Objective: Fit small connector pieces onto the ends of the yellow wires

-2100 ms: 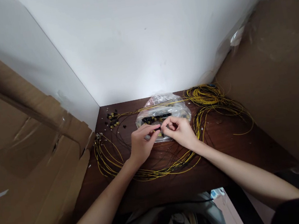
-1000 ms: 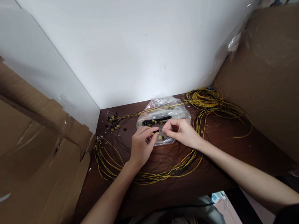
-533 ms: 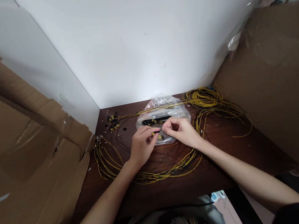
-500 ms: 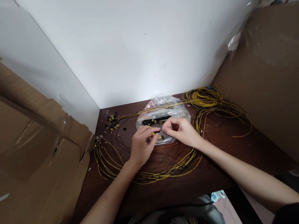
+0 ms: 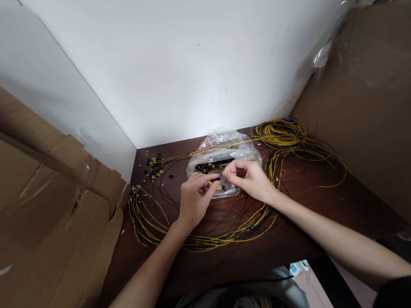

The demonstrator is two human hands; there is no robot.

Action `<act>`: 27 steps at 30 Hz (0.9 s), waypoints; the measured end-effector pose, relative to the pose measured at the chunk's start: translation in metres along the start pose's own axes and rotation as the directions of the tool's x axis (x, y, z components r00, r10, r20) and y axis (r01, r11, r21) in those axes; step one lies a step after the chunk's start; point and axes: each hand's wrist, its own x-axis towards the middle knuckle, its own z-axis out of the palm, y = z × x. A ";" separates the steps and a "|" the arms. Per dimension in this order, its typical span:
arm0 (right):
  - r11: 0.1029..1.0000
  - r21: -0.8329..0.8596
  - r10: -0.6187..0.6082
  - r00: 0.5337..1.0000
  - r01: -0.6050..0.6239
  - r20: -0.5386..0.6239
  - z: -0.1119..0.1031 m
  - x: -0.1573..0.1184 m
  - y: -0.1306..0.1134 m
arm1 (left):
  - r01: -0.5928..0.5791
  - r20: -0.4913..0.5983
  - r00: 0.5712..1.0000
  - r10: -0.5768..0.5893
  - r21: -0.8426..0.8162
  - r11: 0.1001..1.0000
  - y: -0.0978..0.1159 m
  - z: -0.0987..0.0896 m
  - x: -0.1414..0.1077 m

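Observation:
My left hand (image 5: 195, 200) pinches a small black connector (image 5: 214, 179) between thumb and fingertips. Just to its right, my right hand (image 5: 249, 179) is closed in a pinch on what looks like the end of a thin dark wire; the fingers partly hide it. Both hands are over a clear plastic bag (image 5: 243, 149) that holds small black and yellow parts (image 5: 211, 166). A loop of yellow and black wires (image 5: 218, 241) curves across the table below the hands.
A coil of yellow wire (image 5: 279, 133) lies at the back right of the brown table (image 5: 312, 205). More small black and yellow connectors (image 5: 156, 168) sit at the back left. Cardboard boxes (image 5: 36, 198) flank the table on both sides, with a white wall (image 5: 193, 64) behind.
Both hands hold nearly the same place and pinch. My left fingers have shifted slightly on the black connector; the wires and bag look unmoved.

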 end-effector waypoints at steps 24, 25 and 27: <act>0.995 0.061 0.069 0.995 -0.073 0.068 -0.001 0.001 -0.002 | -0.007 0.032 0.999 0.008 -0.021 1.000 0.000 0.000 0.000; 0.995 0.065 0.067 0.995 -0.072 0.074 -0.001 0.001 -0.002 | -0.006 0.032 0.999 0.006 -0.027 1.000 0.000 0.000 0.000; 0.995 0.071 0.067 0.994 -0.073 0.083 -0.001 0.000 -0.002 | 0.000 0.027 1.000 0.001 -0.038 0.999 0.001 0.000 0.000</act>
